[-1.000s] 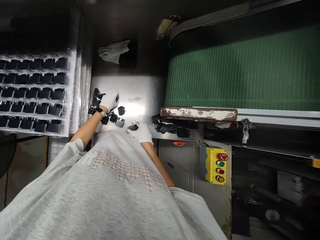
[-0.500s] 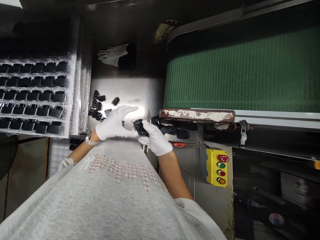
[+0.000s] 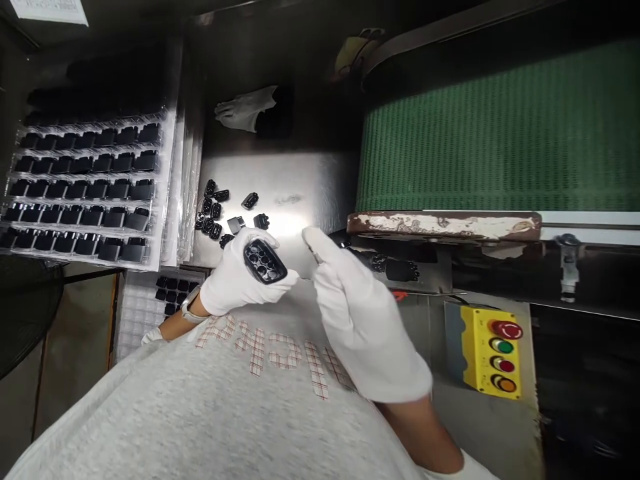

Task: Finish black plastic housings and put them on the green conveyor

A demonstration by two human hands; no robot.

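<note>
My left hand (image 3: 235,280), in a white glove, is closed around a black plastic shell (image 3: 265,261) with a rounded outline like a car key fob. Its face, turned up to me, has several round openings. To the right, my gloved right hand (image 3: 350,300) is raised close to the camera, apart from the shell. Its thumb and fingers are pinched together; a thin dark edge shows between them, too small to name. Beyond my left hand, several similar small black parts (image 3: 211,209) lie on the metal table (image 3: 310,183).
Stacked clear trays (image 3: 90,180) with rows of black pieces stand at left, and another tray (image 3: 135,313) sits lower. A spare white glove (image 3: 245,110) lies at the back. The green conveyor belt (image 3: 490,140) runs at right, above a yellow button box (image 3: 493,350).
The black shell has passed from my right hand to my left. My right hand has moved right and closer to the camera. The view has shifted slightly left.
</note>
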